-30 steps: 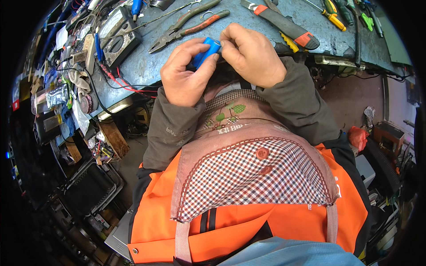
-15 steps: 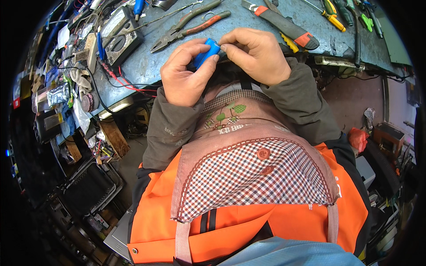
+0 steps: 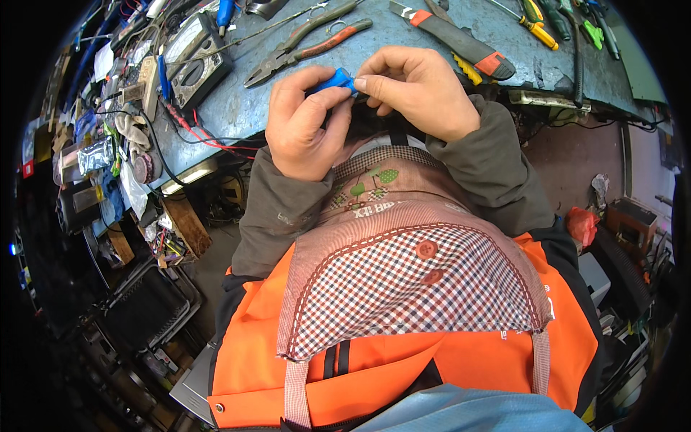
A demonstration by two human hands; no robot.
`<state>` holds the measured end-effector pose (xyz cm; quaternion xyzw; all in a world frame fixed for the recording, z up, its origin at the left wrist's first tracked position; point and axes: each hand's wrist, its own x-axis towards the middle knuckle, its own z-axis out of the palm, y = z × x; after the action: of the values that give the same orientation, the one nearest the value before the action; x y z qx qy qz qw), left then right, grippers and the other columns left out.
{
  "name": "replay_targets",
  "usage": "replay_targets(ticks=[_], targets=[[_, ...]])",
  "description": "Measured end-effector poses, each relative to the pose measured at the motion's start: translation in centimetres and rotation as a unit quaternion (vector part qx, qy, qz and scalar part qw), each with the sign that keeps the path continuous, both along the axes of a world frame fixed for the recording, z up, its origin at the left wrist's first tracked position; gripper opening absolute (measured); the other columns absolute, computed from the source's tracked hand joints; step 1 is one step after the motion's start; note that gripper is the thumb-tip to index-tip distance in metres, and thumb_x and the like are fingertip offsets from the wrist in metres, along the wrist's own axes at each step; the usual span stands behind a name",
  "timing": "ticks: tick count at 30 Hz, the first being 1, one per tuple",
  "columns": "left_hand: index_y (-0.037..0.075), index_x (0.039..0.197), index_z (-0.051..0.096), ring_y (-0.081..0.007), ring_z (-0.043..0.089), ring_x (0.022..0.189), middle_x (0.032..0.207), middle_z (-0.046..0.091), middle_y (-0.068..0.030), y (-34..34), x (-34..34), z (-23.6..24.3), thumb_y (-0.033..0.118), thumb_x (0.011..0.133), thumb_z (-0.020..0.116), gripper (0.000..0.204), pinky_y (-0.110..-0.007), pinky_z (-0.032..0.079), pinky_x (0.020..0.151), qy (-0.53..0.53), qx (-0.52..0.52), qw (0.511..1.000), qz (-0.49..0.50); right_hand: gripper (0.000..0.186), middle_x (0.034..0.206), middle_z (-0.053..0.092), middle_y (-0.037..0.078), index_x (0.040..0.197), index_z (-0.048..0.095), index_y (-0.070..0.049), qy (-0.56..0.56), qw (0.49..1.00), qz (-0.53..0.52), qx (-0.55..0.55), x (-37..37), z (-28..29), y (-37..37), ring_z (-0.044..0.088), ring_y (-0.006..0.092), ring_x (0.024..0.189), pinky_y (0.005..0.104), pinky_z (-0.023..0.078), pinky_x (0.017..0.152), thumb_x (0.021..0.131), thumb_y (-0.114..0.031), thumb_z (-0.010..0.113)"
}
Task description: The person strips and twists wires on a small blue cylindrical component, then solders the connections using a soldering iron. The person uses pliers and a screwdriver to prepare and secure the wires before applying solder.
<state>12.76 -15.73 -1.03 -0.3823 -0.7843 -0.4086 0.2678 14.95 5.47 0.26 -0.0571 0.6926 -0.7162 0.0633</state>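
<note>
My left hand [image 3: 308,129] is closed around a small blue cylinder-like piece [image 3: 338,78], its fingers and thumb covering most of the near side. At the right end of that piece, my right hand [image 3: 426,95] pinches with thumb and forefinger; whatever lies between those fingertips is too small to make out. Both hands are held over the near edge of the blue workbench [image 3: 263,101]. Just beyond them lie pliers [image 3: 277,61] with worn dark and red handles. A black and red utility knife [image 3: 464,47] rests past my right hand.
An analog multimeter [image 3: 198,65] with red and black leads sits among clutter at the left. Yellow-handled screwdrivers [image 3: 540,34] and green-handled tools lie at the far right. Beneath the bench's left side stands a wooden board [image 3: 186,225]; a folded chair [image 3: 151,302] is lower left.
My left hand has turned, and the blue piece now tilts more sideways with less of it showing. The right fingertips stay at its end, the other fingers slightly lower.
</note>
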Motion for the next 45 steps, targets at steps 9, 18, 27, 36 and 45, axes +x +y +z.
replay_targets(ticks=[9, 18, 27, 36, 45], targets=[[0.006, 0.113, 0.074, -0.0328, 0.068, 0.1, 0.114, 0.071, -0.0131, 0.5, 0.5, -0.6, -0.008, 0.073, 0.084, 0.044, -0.041, 0.055, 0.087, 0.038, 0.012, 0.999, 0.018, 0.019, 0.083, 0.074, 0.005, 0.1, 0.075, 0.003, -0.031, 0.999, -0.033, -0.007, 0.0, -0.4, -0.6, 0.068, 0.0112, 0.07, 0.0277, 0.058, 0.065, 0.097, -0.015, 0.071], [0.004, 0.111, 0.078, -0.0317, 0.067, 0.092, 0.101, 0.069, -0.0124, 0.1, 0.8, -0.5, -0.006, 0.073, 0.082, 0.04, -0.041, 0.055, 0.082, -0.038, -0.034, 0.997, 0.053, 0.011, 0.093, 0.073, 0.004, 0.105, 0.071, 0.002, 0.011, 0.999, -0.032, 0.039, 0.5, -0.8, -0.9, 0.072, 0.0106, 0.083, 0.026, 0.062, 0.072, 0.104, -0.008, 0.068], [0.005, 0.109, 0.079, -0.0303, 0.067, 0.09, 0.099, 0.069, -0.0115, 0.1, 0.9, -0.6, -0.006, 0.073, 0.082, 0.038, -0.04, 0.055, 0.079, -0.046, -0.019, 0.997, 0.062, 0.017, 0.098, 0.075, 0.005, 0.115, 0.073, 0.003, 0.053, 0.998, -0.016, 0.007, 0.7, -0.8, -0.6, 0.072, 0.0107, 0.087, 0.0273, 0.061, 0.079, 0.102, -0.008, 0.069], [0.005, 0.111, 0.079, -0.0293, 0.067, 0.092, 0.102, 0.07, -0.0108, -0.1, 1.0, -0.8, -0.006, 0.073, 0.082, 0.039, -0.039, 0.055, 0.081, -0.047, 0.001, 0.997, 0.064, 0.019, 0.099, 0.077, 0.007, 0.118, 0.076, 0.003, -0.016, 0.999, -0.007, -0.05, 0.6, -0.2, -0.5, 0.073, 0.0113, 0.084, 0.0265, 0.061, 0.077, 0.104, -0.009, 0.07], [0.001, 0.118, 0.072, -0.0236, 0.072, 0.101, 0.113, 0.074, -0.0118, -0.2, 1.2, -0.5, -0.006, 0.089, 0.081, 0.031, -0.035, 0.059, 0.09, -0.207, 0.096, 0.973, -0.033, 0.018, 0.1, 0.077, 0.006, 0.117, 0.076, 0.003, -0.028, 0.991, 0.019, -0.131, 0.6, 0.2, -0.7, 0.071, 0.0104, 0.084, 0.026, 0.061, 0.076, 0.103, -0.009, 0.073]])
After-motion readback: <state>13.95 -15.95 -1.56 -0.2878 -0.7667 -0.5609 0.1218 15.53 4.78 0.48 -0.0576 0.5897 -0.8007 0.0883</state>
